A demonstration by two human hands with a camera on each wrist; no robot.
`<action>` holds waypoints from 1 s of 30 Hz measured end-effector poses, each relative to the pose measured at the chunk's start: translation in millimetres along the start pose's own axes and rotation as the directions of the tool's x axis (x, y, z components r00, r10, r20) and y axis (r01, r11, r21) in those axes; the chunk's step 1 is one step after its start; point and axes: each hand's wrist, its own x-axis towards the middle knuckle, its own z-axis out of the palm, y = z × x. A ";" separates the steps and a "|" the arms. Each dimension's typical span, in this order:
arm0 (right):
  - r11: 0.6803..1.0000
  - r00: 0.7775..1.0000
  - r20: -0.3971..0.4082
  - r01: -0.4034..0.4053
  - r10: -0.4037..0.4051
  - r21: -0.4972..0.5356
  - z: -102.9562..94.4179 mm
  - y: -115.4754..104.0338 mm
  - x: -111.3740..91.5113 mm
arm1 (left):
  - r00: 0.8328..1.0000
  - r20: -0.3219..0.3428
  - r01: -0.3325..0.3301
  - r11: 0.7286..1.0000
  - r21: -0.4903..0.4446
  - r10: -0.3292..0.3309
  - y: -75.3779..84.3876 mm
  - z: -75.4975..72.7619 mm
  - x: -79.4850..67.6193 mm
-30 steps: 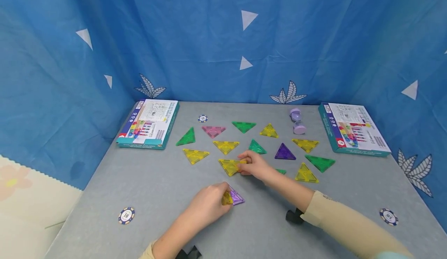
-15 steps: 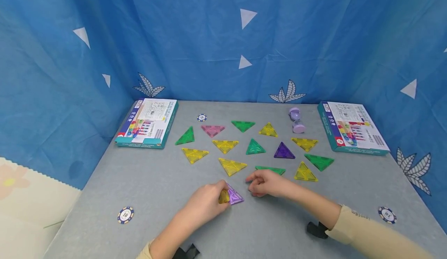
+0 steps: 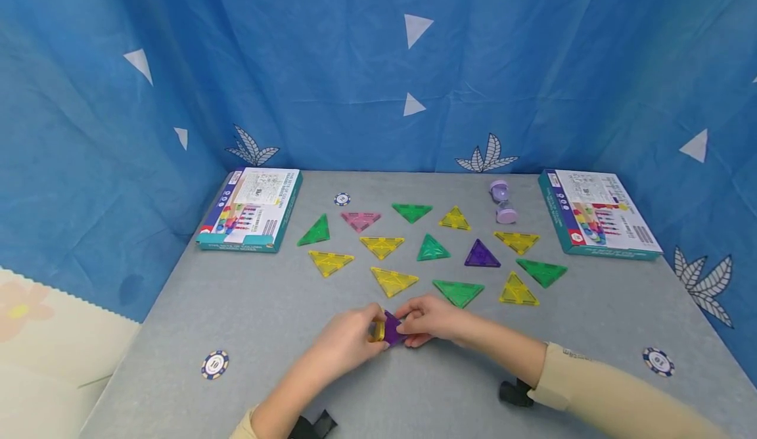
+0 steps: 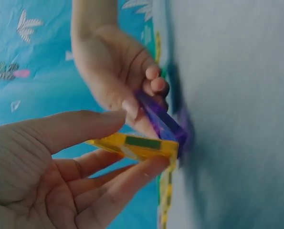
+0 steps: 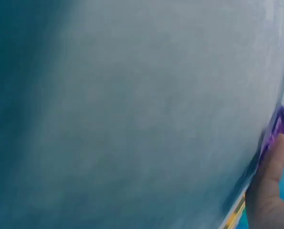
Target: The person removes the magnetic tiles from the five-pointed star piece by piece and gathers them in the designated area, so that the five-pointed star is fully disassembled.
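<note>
Near the front middle of the table, my left hand (image 3: 351, 335) pinches a yellow triangular magnetic tile (image 4: 139, 145) between thumb and fingers. Facing it, my right hand (image 3: 434, 321) pinches a purple triangular magnetic tile (image 3: 391, 329), which stands tilted up. In the left wrist view the two tiles come together along an edge close to the tabletop, forming a corner. My right thumb lies on the purple tile's face in the right wrist view. Just behind the hands are a flat yellow tile (image 3: 393, 282) and a green tile (image 3: 458, 292).
Several more triangular tiles lie flat behind, among them a pink tile (image 3: 361, 221) and a dark purple tile (image 3: 481, 255). Boxes stand at left (image 3: 251, 209) and right (image 3: 600, 215). A purple hourglass (image 3: 503, 202) lies near the back. A poker chip (image 3: 215, 365) is at front left.
My right hand let go of the yellow tile behind, drew back, then moved left and took hold of the purple tile, which has tipped up from lying flat. My left hand stayed nearly still.
</note>
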 end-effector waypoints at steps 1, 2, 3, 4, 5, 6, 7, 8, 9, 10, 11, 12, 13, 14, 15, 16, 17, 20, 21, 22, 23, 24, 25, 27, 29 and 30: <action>1.000 1.000 -0.010 0.012 -0.012 0.020 1.6 -1.4 1.7 | 1.000 -0.013 0.006 1.000 -0.019 -0.006 -1.5 -3.9 0.1; 0.999 0.999 -0.025 0.025 -0.024 0.043 2.9 -3.4 3.1 | 0.999 -0.035 0.013 0.999 -0.039 -0.014 -3.5 -8.4 0.2; 0.997 0.998 -0.046 0.043 -0.040 0.065 4.0 -5.5 4.6 | 0.998 -0.065 0.023 0.998 -0.054 -0.026 -5.8 -13.8 0.1; 0.994 0.996 -0.071 0.063 -0.056 0.091 4.7 -7.8 6.2 | 0.994 -0.100 0.035 0.997 -0.070 -0.042 -9.0 -19.4 0.0; 0.990 0.993 -0.097 0.085 -0.074 0.110 5.5 -10.8 7.7 | 0.989 -0.133 0.053 0.995 -0.090 -0.065 -12.8 -25.4 -0.1; 0.986 0.988 -0.121 0.106 -0.091 0.126 6.0 -14.0 9.4 | 0.982 -0.166 0.072 0.991 -0.114 -0.090 -17.0 -31.5 -0.2; 0.983 0.984 -0.143 0.123 -0.103 0.139 6.3 -17.1 11.4 | 0.975 -0.192 0.087 0.985 -0.150 -0.116 -21.7 -37.7 -0.2; 0.980 0.981 -0.159 0.136 -0.112 0.149 6.6 -20.2 13.5 | 0.967 -0.210 0.101 0.975 -0.197 -0.142 -26.7 -43.2 -0.2; 0.978 0.978 -0.173 0.145 -0.118 0.153 6.9 -23.1 15.7 | 0.961 -0.218 0.115 0.962 -0.246 -0.170 -31.9 -48.4 -0.1; 0.976 0.976 -0.181 0.151 -0.122 0.156 7.1 -25.7 17.9 | 0.956 -0.217 0.127 0.946 -0.298 -0.196 -37.2 -52.9 0.1; 0.975 0.974 -0.186 0.156 -0.126 0.156 7.3 -28.1 20.2 | 0.954 -0.205 0.136 0.925 -0.356 -0.219 -42.2 -56.8 0.2; 0.975 0.974 -0.188 0.157 -0.127 0.157 7.5 -30.2 22.3 | 0.953 -0.188 0.142 0.902 -0.409 -0.235 -46.8 -60.1 0.4; 0.975 0.973 -0.189 0.161 -0.131 0.153 7.8 -32.0 24.2 | 0.953 -0.172 0.147 0.880 -0.451 -0.248 -51.2 -62.7 0.7; 0.975 0.973 -0.189 0.163 -0.134 0.153 8.2 -33.5 26.3 | 0.953 -0.156 0.157 0.860 -0.485 -0.262 -55.2 -64.5 0.9; 0.974 0.973 -0.187 0.165 -0.135 0.154 8.6 -34.8 28.4 | 0.952 -0.143 0.164 0.844 -0.511 -0.271 -58.7 -66.1 1.1; 0.973 0.973 -0.185 0.169 -0.139 0.155 9.2 -36.1 30.2 | 0.951 -0.132 0.171 0.830 -0.531 -0.280 -61.8 -67.4 1.3; 0.973 0.973 -0.184 0.171 -0.141 0.154 9.7 -37.0 32.0 | 0.950 -0.126 0.175 0.821 -0.544 -0.286 -64.7 -68.6 1.7; 0.973 0.971 -0.196 0.170 -0.139 0.154 10.6 -39.2 36.0 | 0.939 -0.143 0.192 0.821 -0.538 -0.313 -73.6 -73.2 2.0; 0.974 0.970 -0.202 0.168 -0.136 0.152 10.6 -39.5 36.8 | 0.933 -0.152 0.202 0.824 -0.530 -0.326 -77.0 -75.5 1.6; 0.975 0.969 -0.209 0.165 -0.132 0.151 10.4 -39.5 37.7 | 0.925 -0.164 0.214 0.828 -0.518 -0.342 -80.9 -78.3 0.8; 0.976 0.969 -0.213 0.161 -0.127 0.148 10.2 -39.1 38.5 | 0.917 -0.176 0.227 0.832 -0.506 -0.357 -85.6 -81.2 -0.1; 0.977 0.969 -0.213 0.157 -0.124 0.146 10.0 -38.4 39.4 | 0.907 -0.189 0.242 0.834 -0.495 -0.375 -90.5 -84.4 -1.4; 0.978 0.970 -0.209 0.156 -0.125 0.141 9.6 -37.2 40.7 | 0.896 -0.202 0.261 0.836 -0.482 -0.396 -95.9 -87.8 -2.9; 0.980 0.976 -0.180 0.149 -0.124 0.131 9.9 -34.7 43.7 | 0.873 -0.219 0.306 0.839 -0.449 -0.436 -107.2 -93.7 -6.8; 0.983 0.983 -0.137 0.141 -0.124 0.120 11.7 -32.4 47.9 | 0.856 -0.226 0.346 0.840 -0.418 -0.465 -117.8 -98.0 -10.4; 0.984 0.985 -0.117 0.137 -0.123 0.114 13.0 -31.8 50.3 | 0.848 -0.225 0.364 0.836 -0.410 -0.480 -122.6 -99.3 -11.8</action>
